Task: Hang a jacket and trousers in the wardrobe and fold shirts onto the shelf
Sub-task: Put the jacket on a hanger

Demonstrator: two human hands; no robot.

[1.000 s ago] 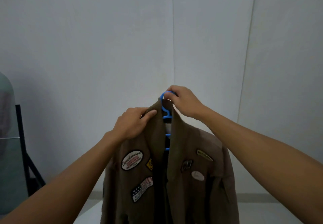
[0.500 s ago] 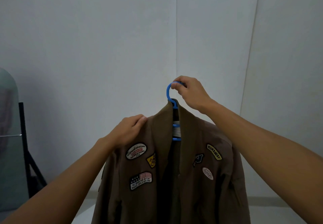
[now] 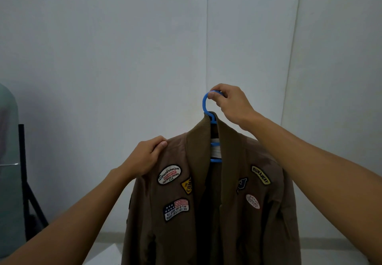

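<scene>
Head view: right hand raised, pinching the hanger hook; left hand grips the jacket shoulder. Hanger body hidden, hem cut off.

Brown jacket with colourful patches, blue hanger

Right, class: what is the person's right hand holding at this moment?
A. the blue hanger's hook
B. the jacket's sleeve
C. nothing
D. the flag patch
A: the right hand has its fingers curled round the hook of the blue hanger above the brown jacket.
</scene>
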